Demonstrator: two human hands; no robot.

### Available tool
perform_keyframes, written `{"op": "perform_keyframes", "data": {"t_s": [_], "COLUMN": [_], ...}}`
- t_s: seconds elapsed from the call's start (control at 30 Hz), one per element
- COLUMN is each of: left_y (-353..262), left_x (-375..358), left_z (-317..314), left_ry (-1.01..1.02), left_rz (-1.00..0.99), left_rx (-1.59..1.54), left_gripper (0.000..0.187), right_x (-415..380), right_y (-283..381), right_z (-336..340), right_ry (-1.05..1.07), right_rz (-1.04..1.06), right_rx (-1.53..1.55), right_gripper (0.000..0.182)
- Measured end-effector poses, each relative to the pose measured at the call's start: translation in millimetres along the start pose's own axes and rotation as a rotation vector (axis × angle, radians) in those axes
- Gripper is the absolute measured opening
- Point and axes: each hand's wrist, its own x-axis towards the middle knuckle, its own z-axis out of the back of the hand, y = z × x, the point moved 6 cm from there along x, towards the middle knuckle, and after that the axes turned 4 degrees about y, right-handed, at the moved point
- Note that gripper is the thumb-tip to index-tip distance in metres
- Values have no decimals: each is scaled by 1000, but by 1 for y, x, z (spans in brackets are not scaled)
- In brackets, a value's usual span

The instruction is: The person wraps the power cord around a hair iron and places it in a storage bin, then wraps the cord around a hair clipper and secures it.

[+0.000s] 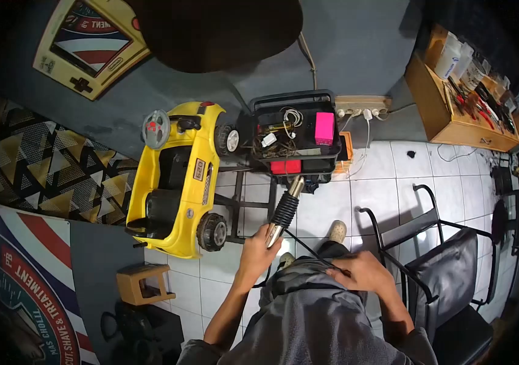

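My left hand (258, 254) is closed around the lower end of a corded silver tool with a black ribbed middle (285, 210) and a bare metal tip. The tip points up and away from me, toward the front of a black tool tray. A black cord (304, 244) runs from near my left hand across to my right hand (362, 272). My right fingers are curled at the cord in front of my shirt. The tray (306, 164) holds a pink box (324, 128), a coiled white cable (292, 117), a red piece (285, 166) and tangled wires.
A yellow toy car (177, 182) stands left of the tray. On the right are a black chair (448, 267) and a wooden cabinet (454, 131) with pliers and other tools on top. A power strip (363, 104) lies by the wall. A brown stool (144, 284) sits lower left.
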Motion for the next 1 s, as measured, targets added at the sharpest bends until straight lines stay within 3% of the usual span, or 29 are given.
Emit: {"op": "perform_keyframes", "data": {"t_s": [0.03,0.07,0.23,0.3,0.37,0.47,0.53,0.57,0.67,0.73,0.77,0.8,0.83,0.9,0.93,1.0], "left_y": [-7,-18,-72,-83,-99,-123,-138,-141,-150,-154,-154,-149,-148,-139,-132,-127], "left_x": [4,8,15,21,24,23,19,20,20,23,26,29,32,41,44,50], "left_z": [-10,-18,-45,-47,-52,-48,-49,-49,-35,-23,-16,-13,-11,-5,-6,-5], "left_ry": [9,9,191,241,422,493,556,554,405,352,303,275,259,153,114,61], "left_rz": [3,-44,-92,-126,-225,-366,-434,-433,-484,-440,-400,-318,-315,-201,-123,-87], "left_rx": [-2,64,334,358,434,447,458,459,347,288,228,178,187,93,99,93], "left_gripper": [32,32,34,33,34,38,41,41,43,45,46,48,48,48,47,47], "right_x": [3,5,43,60,79,109,129,135,144,136,127,122,113,94,86,73], "right_y": [7,21,23,22,13,-13,-37,-49,-88,-106,-110,-124,-153,-133,-123,-111], "right_z": [11,29,93,111,124,133,124,119,91,71,63,49,20,10,10,7], "right_ry": [-23,-220,-265,-236,-236,-160,31,32,377,394,428,388,265,369,349,218], "right_rz": [45,252,361,449,501,486,476,478,375,319,129,194,420,261,177,202], "right_rx": [-50,-133,-366,-420,-449,-395,-199,-199,93,299,417,415,384,575,577,524], "right_gripper": [27,18,19,20,22,25,26,26,27,24,22,21,25,23,24,23]}}
